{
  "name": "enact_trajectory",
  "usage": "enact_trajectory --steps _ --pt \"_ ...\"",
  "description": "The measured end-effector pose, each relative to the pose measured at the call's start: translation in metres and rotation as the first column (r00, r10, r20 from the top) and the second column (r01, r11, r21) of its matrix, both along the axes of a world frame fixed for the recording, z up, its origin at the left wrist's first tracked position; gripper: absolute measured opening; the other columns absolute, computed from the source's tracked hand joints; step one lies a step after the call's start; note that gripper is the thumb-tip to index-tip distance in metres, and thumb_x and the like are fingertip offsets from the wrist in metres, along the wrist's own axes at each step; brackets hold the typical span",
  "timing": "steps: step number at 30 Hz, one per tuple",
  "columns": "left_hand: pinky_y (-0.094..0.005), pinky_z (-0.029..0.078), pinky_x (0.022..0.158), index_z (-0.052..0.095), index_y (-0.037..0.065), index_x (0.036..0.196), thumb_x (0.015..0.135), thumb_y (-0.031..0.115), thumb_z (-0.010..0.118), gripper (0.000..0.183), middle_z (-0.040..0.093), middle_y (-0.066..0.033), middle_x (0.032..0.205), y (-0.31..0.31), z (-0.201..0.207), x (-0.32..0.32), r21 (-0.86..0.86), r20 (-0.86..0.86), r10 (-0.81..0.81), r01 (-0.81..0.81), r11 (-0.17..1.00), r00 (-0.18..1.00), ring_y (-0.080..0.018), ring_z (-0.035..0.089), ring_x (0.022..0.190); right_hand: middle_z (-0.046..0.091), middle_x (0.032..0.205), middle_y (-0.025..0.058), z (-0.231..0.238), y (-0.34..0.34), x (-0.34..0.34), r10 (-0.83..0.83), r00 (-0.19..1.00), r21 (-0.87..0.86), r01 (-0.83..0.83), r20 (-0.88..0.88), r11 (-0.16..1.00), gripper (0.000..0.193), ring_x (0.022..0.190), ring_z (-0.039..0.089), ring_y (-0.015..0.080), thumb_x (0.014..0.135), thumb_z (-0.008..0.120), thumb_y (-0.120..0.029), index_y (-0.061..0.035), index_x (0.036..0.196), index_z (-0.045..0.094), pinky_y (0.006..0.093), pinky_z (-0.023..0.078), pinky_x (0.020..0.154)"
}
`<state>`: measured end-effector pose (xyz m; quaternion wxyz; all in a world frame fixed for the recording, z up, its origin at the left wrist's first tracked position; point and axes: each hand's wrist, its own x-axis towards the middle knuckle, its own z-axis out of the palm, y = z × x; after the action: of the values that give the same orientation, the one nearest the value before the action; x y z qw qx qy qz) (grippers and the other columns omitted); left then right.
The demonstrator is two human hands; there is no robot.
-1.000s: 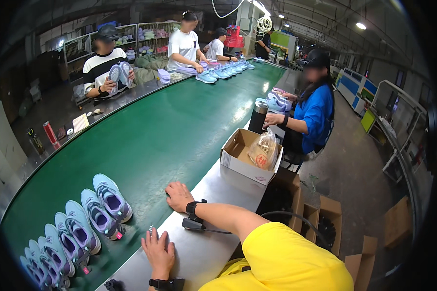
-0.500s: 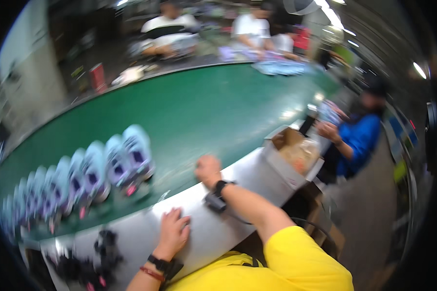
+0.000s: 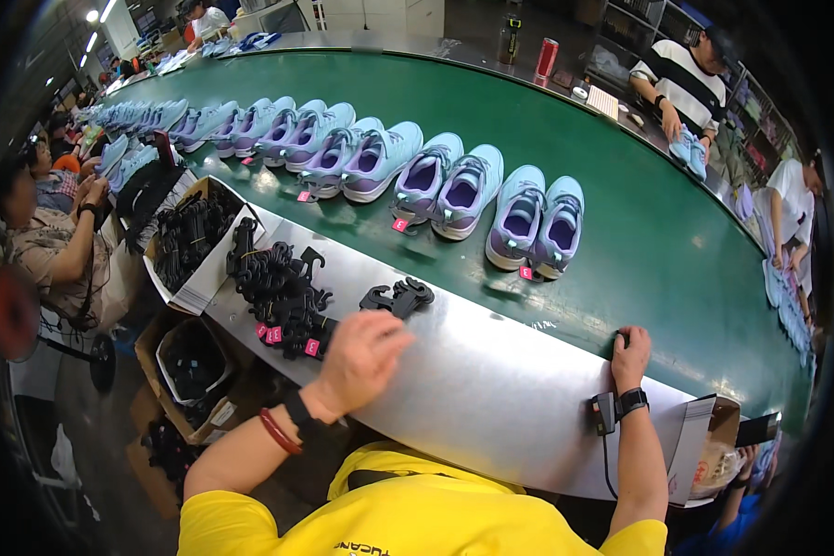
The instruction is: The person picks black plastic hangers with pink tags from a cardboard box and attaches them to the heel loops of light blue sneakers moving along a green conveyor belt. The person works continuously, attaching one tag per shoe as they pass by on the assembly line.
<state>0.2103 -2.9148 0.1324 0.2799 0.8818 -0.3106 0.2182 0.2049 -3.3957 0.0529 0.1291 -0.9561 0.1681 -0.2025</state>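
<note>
My left hand (image 3: pixel 361 363), slightly blurred, is over the near metal ledge (image 3: pixel 491 398) with its fingers loosely bent and apart, holding nothing that I can see. Just beyond its fingers lies a small group of black plastic shoe hangers (image 3: pixel 398 297). A larger pile of black hangers (image 3: pixel 283 283) with pink tags is to its left. At the edge of the green belt (image 3: pixel 565 320) my right hand (image 3: pixel 632 354) is closed, fingers curled round something small and dark that I cannot make out. Nearest to it stands a pair of light blue and purple sneakers (image 3: pixel 536 222), pink-tagged.
More sneakers (image 3: pixel 380 162) line the belt toward the far left. Cartons of black hangers (image 3: pixel 195 236) stand left; a carton (image 3: pixel 713 454) with a plastic bag stands right. A cable runs from a small black device (image 3: pixel 604 414) at my right wrist. Co-workers (image 3: pixel 681 88) sit around the belt.
My view has turned left, bringing more sneakers and the left cartons into sight. My left hand has lifted from the ledge and moved toward the black hangers. My right hand remains by the belt edge.
</note>
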Motion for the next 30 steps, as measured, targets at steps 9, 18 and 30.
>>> enact_trajectory --steps 9,18,30 --pt "-0.0500 0.032 0.099 0.046 0.010 0.131 0.071 0.039 0.075 0.073 0.050 -0.0262 0.121 -0.023 -0.002 0.046 0.478 -0.069 0.282 -0.217 0.851 0.957 -0.0427 0.048 0.111 0.055 0.098 0.0123 -0.003 -0.012 -0.002 0.029 0.999 0.027 -0.029 0.026 0.999 0.008 0.098 0.051 0.0323 0.079 0.058 -0.007 -0.0039 0.087 0.057 0.0397 0.041 0.085" --pt "-0.0421 0.042 0.085 0.046 0.014 0.133 0.073 0.015 0.070 0.065 0.053 -0.0142 0.108 -0.058 -0.012 0.041 0.395 -0.272 0.084 0.032 0.918 0.959 -0.0326 0.050 0.102 0.056 0.099 0.0133 -0.009 -0.024 -0.001 0.069 0.997 0.060 -0.071 0.023 0.996 0.010 0.097 0.051 0.0322 0.080 0.057 -0.005 -0.0026 0.090 0.058 0.0388 0.041 0.086" --pt "-0.0330 0.034 0.092 0.036 0.024 0.141 0.083 0.013 0.049 0.060 0.047 -0.0069 0.111 -0.131 -0.029 -0.014 0.381 0.316 -0.428 0.299 0.875 0.847 -0.0230 0.042 0.109 0.053 0.126 0.0167 0.075 0.143 -0.025 0.826 0.538 0.697 -0.527 -0.169 0.486 0.073 0.115 0.051 0.0339 0.070 0.076 -0.016 -0.0018 0.134 0.042 0.0375 0.042 0.096"
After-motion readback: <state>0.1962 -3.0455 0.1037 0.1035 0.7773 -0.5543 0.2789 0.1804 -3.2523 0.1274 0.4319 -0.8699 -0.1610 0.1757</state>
